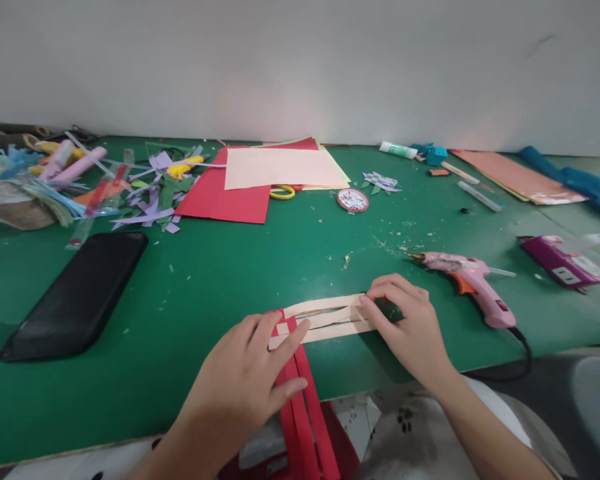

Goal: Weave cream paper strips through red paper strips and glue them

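Cream paper strips (330, 332) run sideways near the table's front edge. At their left end they cross red paper strips (307, 400), making a small woven patch (283, 329) of red and cream squares. The red strips hang down over the front edge. My left hand (240, 367) rests on the crossing, fingers spread, with its fingertips pressing on the paper and covering part of the weave. With thumb and fingers, my right hand (405, 320) pinches the right end of the cream strips. Narrow gaps show between those strips.
A pink glue gun (470, 273) lies to the right, near a purple power socket block (565, 260). On the left are a black phone-like slab (75, 297) and purple paper scraps (153, 193). Behind are red sheets (225, 200), yellow-handled scissors (283, 193) and a round tin (353, 200).
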Motion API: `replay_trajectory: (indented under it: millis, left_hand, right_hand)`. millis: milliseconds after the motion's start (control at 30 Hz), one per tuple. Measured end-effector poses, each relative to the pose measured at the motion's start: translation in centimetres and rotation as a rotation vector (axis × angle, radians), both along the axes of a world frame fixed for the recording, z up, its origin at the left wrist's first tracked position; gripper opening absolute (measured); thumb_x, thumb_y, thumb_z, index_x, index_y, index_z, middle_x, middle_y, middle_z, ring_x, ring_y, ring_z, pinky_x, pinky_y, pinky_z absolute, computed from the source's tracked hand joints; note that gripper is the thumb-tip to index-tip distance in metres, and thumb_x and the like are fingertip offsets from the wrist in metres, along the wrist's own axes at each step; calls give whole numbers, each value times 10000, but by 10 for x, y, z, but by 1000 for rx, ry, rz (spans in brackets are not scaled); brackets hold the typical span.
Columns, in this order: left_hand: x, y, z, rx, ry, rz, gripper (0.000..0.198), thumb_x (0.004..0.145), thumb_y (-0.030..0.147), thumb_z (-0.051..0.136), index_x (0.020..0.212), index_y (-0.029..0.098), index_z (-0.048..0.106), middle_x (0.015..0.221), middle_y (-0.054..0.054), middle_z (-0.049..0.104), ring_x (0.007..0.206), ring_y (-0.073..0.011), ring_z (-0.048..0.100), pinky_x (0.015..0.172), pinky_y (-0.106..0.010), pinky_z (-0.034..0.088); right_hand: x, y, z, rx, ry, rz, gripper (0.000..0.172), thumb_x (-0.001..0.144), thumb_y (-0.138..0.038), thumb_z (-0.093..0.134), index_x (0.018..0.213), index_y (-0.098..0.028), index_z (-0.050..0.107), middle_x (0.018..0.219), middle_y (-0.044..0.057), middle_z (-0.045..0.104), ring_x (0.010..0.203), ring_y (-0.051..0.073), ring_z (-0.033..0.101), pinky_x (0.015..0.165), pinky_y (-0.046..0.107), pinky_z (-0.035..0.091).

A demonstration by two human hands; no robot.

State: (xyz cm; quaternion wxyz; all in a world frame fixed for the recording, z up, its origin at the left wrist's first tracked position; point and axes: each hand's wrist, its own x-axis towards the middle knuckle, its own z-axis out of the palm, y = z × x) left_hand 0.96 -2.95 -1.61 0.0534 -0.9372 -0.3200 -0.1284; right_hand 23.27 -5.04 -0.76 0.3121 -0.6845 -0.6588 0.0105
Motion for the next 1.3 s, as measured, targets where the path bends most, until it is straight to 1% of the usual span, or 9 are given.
replay_trajectory:
  millis: [167,233,367,467,567,667,800,1067,1300]
  left_hand:
    - [2,-4,-1,-41,-19,40,492,766,525,505,1179,258,532,977,-102,590,817,-227,507,657,-325,479]
    - [1,-4,-2,-45,-19,43,515,757,544,504,1193,271,517,994,-102,582,834,-232,495,674,-332,475]
    - [-2,-2,-5,-43,-10,3,556,759,560,490,1239,281,462,1028,-101,568,852,-228,486,685,-319,472]
    - [-2,-3,-5,-46,-12,13,544,750,548,511,1222,278,483,1016,-105,574,846,-233,491,681,-330,472]
    - [1,-4,-3,-52,-15,44,519,742,522,540,1195,270,515,1006,-115,581,856,-249,496,680,-353,473]
    - [3,-6,-2,-58,-12,53,526,723,503,574,1189,265,523,1004,-118,587,853,-256,500,673,-361,476]
    - [3,-6,-2,-67,-20,54,505,748,496,546,1201,276,509,1011,-116,580,867,-255,496,694,-369,471]
    - [4,-5,0,-57,32,49,555,696,488,612,1200,278,512,1014,-125,587,856,-267,503,668,-373,476]
    - [3,-6,0,-131,33,77,514,750,497,543,1222,305,480,1059,-103,569,909,-250,492,737,-360,459]
  right_hand:
    - [-1,-1,1,14,13,-3,211,799,-302,467,621,-207,530,718,0,596,708,158,554,683,316,290]
    - [-2,-3,0,27,3,-10,214,801,-300,470,620,-205,534,721,2,586,718,158,550,683,316,294]
    - [-5,-7,0,143,-156,-95,244,808,-317,483,610,-215,582,766,20,553,733,165,516,674,329,274]
    - [-8,-10,0,192,-241,-137,262,807,-330,498,595,-225,609,785,28,521,688,156,463,659,333,257]
    - [-10,-10,0,174,-256,-147,274,811,-329,496,588,-225,616,813,33,511,679,154,434,659,332,244]
    - [-9,-8,-1,147,-266,-171,274,807,-323,503,579,-221,614,836,38,516,707,165,431,670,340,232]
    - [-9,-6,-3,106,-294,-190,271,799,-324,508,569,-224,609,875,37,532,736,178,430,673,346,217]
    - [-8,-2,-3,94,-391,-184,253,802,-296,515,578,-220,605,884,44,548,749,189,416,657,341,206]
    - [-8,-3,-5,95,-434,-173,261,808,-283,496,576,-209,592,900,52,535,770,199,406,648,338,207]
